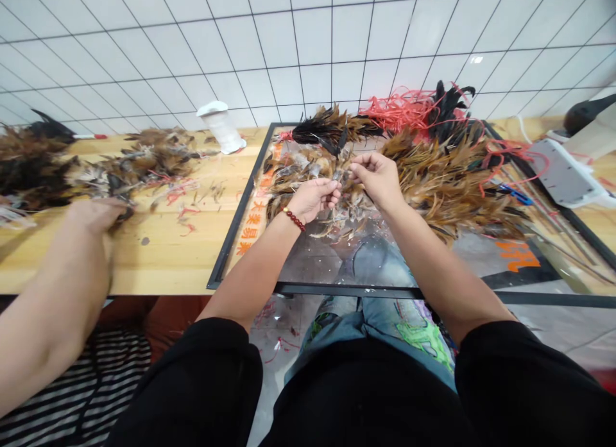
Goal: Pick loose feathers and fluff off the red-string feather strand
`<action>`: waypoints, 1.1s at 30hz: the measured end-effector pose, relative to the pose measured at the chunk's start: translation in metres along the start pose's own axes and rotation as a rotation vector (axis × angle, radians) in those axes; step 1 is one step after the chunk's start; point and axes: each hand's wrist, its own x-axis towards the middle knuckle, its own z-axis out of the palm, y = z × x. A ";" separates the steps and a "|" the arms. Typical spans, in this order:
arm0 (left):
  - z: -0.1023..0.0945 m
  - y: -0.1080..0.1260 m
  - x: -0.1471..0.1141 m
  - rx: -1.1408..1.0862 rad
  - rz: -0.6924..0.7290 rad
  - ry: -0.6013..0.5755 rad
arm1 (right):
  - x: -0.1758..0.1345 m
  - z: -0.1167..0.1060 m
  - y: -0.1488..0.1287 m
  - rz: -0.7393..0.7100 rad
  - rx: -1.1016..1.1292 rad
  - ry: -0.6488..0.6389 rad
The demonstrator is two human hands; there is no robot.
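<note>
Text: orange Chinese characters (255,210) run up the left side of the glass; 大 is legible, upper ones are partly under feathers. Bigger orange character (518,256) at lower right on the glass, can't read it reliably.

Hands: left hand (315,200), red bead bracelet (294,220) on the wrist, thumb pressed to index finger; can't tell what's between them. Right hand (378,177) has thumb and index pinching at a small greyish feather (342,176) between the two hands, over the middle of the panel. Exact grip point too small to resolve.

Around: loose pale-brown feathers (301,161) under and left of the hands, big brown feather pile (433,177) just right, dark-based feather bundle (332,125) behind. Pink-red string tangle (402,110) at the back, black feathers (450,113) beside it. Blue pen-like item (516,194) at the pile's right edge, white device (568,171) farther right. White spool (221,127) near the wall, left of the panel. Co-worker's hand (101,213) is at another feather heap (139,155) on the left. Feathers crowd the panel's back half.

Surface: black-framed glass panel (332,267) on a light wood table (192,261); jeans show through the glass. Pink scraps (180,197) on the wood. White tiled wall (312,43), dark grout.
</note>
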 end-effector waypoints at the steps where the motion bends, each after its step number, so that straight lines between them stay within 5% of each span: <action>1: -0.001 0.001 0.001 -0.043 0.032 0.038 | 0.002 -0.004 0.000 -0.011 -0.029 0.002; 5: -0.010 0.008 0.006 -0.212 0.187 0.190 | 0.004 -0.016 0.000 -0.071 -0.324 -0.118; 10: -0.024 0.015 0.014 -0.300 0.324 0.331 | -0.007 -0.012 -0.004 -0.292 -0.772 -0.534; 12: -0.027 0.016 0.016 -0.308 0.347 0.362 | -0.016 -0.005 -0.003 -0.339 -0.919 -0.579; 18: -0.032 0.013 0.020 -0.347 0.366 0.378 | -0.026 0.004 0.008 -0.306 -1.144 -0.417; 25: -0.031 0.014 0.017 -0.336 0.365 0.389 | 0.006 -0.014 0.016 -0.055 -0.675 -0.132; 29: -0.030 0.016 0.016 -0.320 0.361 0.423 | 0.014 -0.017 0.019 0.130 -0.391 -0.108; 31: -0.031 0.015 0.017 -0.312 0.367 0.425 | 0.013 -0.019 0.018 0.108 -0.377 -0.084; 33: -0.031 0.014 0.018 -0.315 0.375 0.421 | 0.008 -0.019 0.013 -0.075 -0.509 -0.028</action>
